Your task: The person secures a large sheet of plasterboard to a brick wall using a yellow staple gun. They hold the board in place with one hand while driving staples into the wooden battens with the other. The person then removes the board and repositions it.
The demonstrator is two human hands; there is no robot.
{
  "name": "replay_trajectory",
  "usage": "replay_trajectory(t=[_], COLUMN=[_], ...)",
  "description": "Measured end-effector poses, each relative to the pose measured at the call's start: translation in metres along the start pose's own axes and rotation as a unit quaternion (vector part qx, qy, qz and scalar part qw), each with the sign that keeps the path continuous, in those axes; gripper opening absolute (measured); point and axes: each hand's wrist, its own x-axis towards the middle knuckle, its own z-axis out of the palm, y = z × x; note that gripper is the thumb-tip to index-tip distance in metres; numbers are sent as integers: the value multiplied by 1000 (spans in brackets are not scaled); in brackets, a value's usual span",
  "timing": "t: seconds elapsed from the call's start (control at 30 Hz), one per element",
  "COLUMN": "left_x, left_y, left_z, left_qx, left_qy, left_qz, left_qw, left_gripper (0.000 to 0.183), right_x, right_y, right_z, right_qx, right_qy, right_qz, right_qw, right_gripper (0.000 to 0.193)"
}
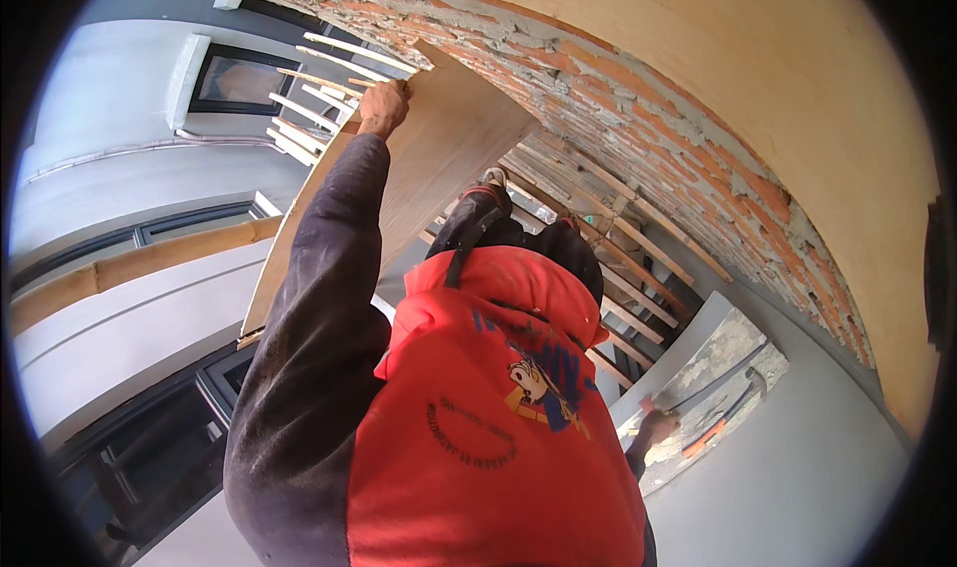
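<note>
My left hand [385,108] is closed over the upper edge of a large plywood sheet [454,113], which stands tilted beside the brick wall. The sheet's near edge runs down along my left sleeve. Low on the right, my right hand [658,427] is closed around the reddish end of a long, thin dark tool [720,376]; its exact kind is unclear. Just beside that hand, a claw hammer [736,407] with an orange-and-black handle lies on a pale, plaster-stained board [733,343].
Bamboo and wooden slats [638,268] form a gapped platform under my feet. A rough brick wall [598,78] rises along the right. Slat ends [309,118] stick out past the sheet. A bamboo pole [140,268] crosses at left, before a grey wall with windows [234,80].
</note>
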Motion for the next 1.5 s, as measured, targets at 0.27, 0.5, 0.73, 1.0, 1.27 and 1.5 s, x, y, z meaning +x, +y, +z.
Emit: replay_trajectory(t=[0.27, 0.5, 0.73, 1.0, 1.27, 1.5], left_x=[-9, -29, -59, -84, -64, -61], left_y=[13, 40, 66, 87, 73, 72], left_z=[7, 9, 31, 29, 35, 30], left_qx=[-38, -52, -137, -176, -222, -238], left_qy=[-86, -206, -225, -261, -337, -361], left_qz=[68, 218, 198, 162, 213, 196], left_qw=[993, 953, 944, 935, 890, 880], left_gripper=[28, 32, 27, 49, 53, 52], right_x=[-21, -211, -212, -194, -177, -187], right_y=[-347, -557, -566, -575, -574, -571], right_z=[-44, -120, -77, -102, -93, -95], right_qx=[303, 286, 191, 167, 282, 339], right_qy=[11, -463, -259, -257, -457, -477], right_qz=[-487, -356, -396, -417, -359, -319], right_qw=[819, 759, 860, 856, 763, 745], right_gripper=[32, 63, 75, 63, 44, 45])
